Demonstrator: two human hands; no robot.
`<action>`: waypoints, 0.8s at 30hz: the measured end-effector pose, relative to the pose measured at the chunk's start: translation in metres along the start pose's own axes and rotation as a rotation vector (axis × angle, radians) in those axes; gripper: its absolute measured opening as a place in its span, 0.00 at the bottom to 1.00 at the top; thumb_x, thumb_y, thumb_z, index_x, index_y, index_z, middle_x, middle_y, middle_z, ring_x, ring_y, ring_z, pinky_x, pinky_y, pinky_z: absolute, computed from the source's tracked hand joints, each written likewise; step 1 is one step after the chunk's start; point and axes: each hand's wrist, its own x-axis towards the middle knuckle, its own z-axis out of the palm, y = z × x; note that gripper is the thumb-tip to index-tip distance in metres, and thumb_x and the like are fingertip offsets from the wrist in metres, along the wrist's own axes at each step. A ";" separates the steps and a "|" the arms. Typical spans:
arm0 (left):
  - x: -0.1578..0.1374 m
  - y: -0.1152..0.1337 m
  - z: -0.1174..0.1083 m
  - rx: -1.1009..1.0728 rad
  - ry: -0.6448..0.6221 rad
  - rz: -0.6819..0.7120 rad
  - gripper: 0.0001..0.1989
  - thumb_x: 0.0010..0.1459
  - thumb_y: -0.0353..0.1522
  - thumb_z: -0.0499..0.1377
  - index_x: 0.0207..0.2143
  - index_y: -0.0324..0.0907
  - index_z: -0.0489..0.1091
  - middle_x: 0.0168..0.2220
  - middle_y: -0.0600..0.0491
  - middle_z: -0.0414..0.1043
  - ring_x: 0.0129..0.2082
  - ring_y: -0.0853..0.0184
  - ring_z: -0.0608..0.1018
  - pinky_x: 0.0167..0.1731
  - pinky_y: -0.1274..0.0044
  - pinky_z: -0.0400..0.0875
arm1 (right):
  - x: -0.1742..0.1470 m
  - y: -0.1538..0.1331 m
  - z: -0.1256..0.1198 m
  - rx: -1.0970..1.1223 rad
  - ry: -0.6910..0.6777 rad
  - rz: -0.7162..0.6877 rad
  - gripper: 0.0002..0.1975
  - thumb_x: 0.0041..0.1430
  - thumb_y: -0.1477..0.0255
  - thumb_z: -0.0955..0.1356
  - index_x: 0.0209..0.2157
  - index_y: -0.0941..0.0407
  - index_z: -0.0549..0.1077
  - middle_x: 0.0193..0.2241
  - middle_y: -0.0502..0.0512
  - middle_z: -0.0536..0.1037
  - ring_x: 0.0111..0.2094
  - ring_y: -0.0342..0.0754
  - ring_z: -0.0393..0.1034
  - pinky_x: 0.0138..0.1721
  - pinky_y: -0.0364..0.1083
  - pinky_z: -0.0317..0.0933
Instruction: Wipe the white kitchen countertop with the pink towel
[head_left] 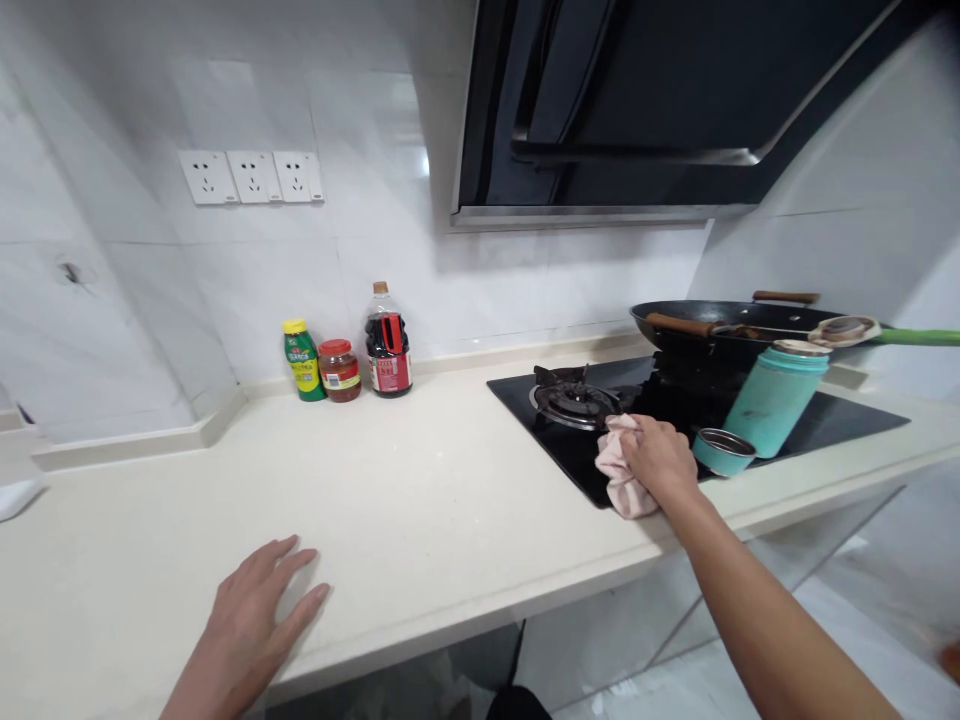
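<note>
- At the front left corner of the black stove (564, 452), your right hand (663, 455) holds a pale pink cloth (621, 472), with its fingers closed over it.
- The cloth is crumpled; it lies partly on the stove and partly on the white desk (420, 480).
- Your left hand (256, 605) is open, its fingers a little spread, over the left part of the desk; I cannot tell whether it touches the surface.
- Behind the cloth is the round burner (577, 398), with a dark metal support on it.
- To the right of your right hand, a small turquoise cup (721, 461) stands on the stove, and just beside it is a tall turquoise bottle (778, 405).
- Behind this bottle is a wide black pan (739, 347) with wooden handles; a ladle (889, 336) with a green handle is at its right side.
- Near the wall (367, 230), three containers stand on the desk in one row: a green bottle (304, 365) with a yellow cap, a jar (340, 373) with a red lid, and a bottle of dark liquid (389, 352).
- Above these, three white sockets (255, 178) are set in the wall.
</note>
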 end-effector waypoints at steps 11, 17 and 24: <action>0.002 0.002 0.000 0.004 -0.005 -0.018 0.28 0.65 0.56 0.50 0.50 0.49 0.77 0.57 0.45 0.74 0.58 0.51 0.74 0.55 0.58 0.71 | -0.047 -0.016 0.002 -0.053 -0.178 -0.304 0.30 0.59 0.56 0.66 0.57 0.60 0.69 0.56 0.67 0.70 0.55 0.66 0.65 0.57 0.60 0.57; 0.004 0.000 0.000 -0.011 -0.002 -0.016 0.30 0.63 0.58 0.50 0.50 0.48 0.77 0.56 0.45 0.74 0.57 0.49 0.74 0.55 0.57 0.71 | -0.133 -0.048 -0.012 0.154 -0.183 -0.654 0.28 0.55 0.63 0.67 0.58 0.51 0.69 0.60 0.56 0.69 0.56 0.60 0.64 0.57 0.58 0.58; 0.005 0.001 -0.002 -0.021 -0.033 -0.029 0.30 0.64 0.57 0.50 0.51 0.47 0.76 0.57 0.45 0.74 0.58 0.49 0.73 0.57 0.56 0.69 | -0.182 -0.043 -0.046 0.541 -0.220 -0.777 0.24 0.57 0.73 0.66 0.55 0.45 0.68 0.51 0.47 0.75 0.50 0.51 0.68 0.50 0.50 0.64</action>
